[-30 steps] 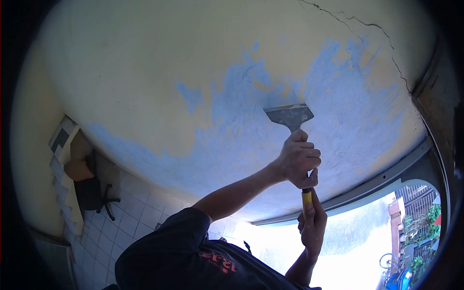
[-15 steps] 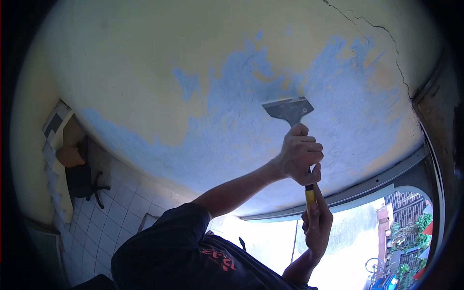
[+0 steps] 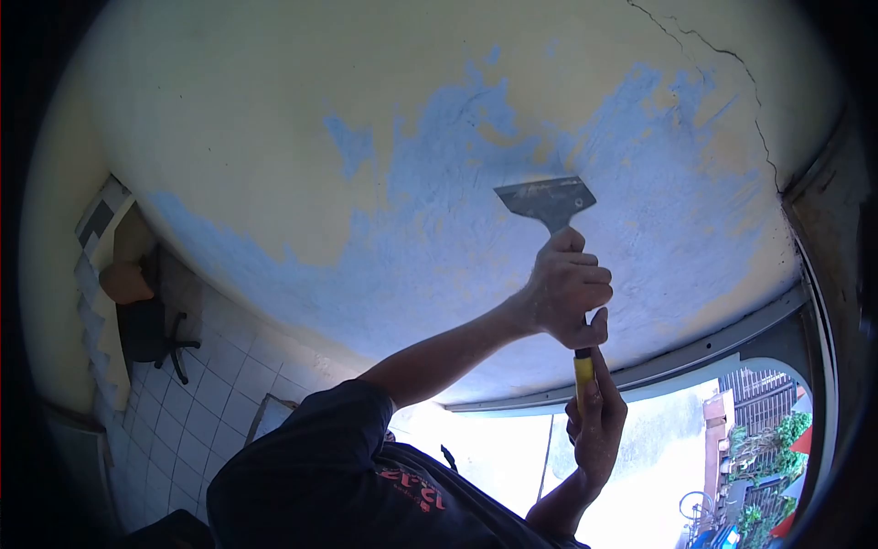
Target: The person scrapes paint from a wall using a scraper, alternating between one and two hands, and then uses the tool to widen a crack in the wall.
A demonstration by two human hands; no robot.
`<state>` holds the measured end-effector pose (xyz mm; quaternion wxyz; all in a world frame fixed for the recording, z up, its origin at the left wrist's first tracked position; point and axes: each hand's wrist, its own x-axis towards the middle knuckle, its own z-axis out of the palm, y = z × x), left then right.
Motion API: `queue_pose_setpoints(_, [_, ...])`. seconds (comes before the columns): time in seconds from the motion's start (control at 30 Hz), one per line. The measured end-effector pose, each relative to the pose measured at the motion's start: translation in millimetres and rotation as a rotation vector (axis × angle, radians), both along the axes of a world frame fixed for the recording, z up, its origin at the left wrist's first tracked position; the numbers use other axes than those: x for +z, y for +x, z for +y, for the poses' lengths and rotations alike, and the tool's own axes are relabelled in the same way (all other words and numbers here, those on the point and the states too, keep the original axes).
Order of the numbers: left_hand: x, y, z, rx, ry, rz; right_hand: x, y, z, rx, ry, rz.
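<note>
Overhead is a yellow ceiling (image 3: 256,128) with a big blue patch (image 3: 439,256) where the yellow paint is gone. A scraper (image 3: 547,199) is held up to it. Its flat metal blade is wide at the top, and the top edge sits against the blue patch, near a few small yellow bits. The scraper's yellow handle (image 3: 583,368) points down toward the person.

The left hand (image 3: 567,291) is wrapped tight around the handle just under the blade, all fingers curled. The right hand (image 3: 596,419) is lower down. Its fingers lie along the yellow end of the handle and its palm cups the bottom.

The left arm is bare and comes up from a black sleeve (image 3: 320,457). The shirt has red print on it.

A thin dark crack (image 3: 732,59) runs across the ceiling at the top right. A gray metal rail (image 3: 704,346) curves along the edge of the ceiling on the right, with bright daylight and green plants (image 3: 777,439) beyond it. Far off to the left are a white tiled floor (image 3: 215,403) and a black chair (image 3: 151,334).
</note>
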<state>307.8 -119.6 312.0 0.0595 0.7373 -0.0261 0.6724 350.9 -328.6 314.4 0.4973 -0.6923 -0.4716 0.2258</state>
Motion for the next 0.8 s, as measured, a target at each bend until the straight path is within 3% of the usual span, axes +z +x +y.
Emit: queue_pose_setpoints(0.8, [1.2,-3.9,11.0,-0.005,0.023,-0.043,-3.5,2.2,9.5,0.026,-0.006,-0.001])
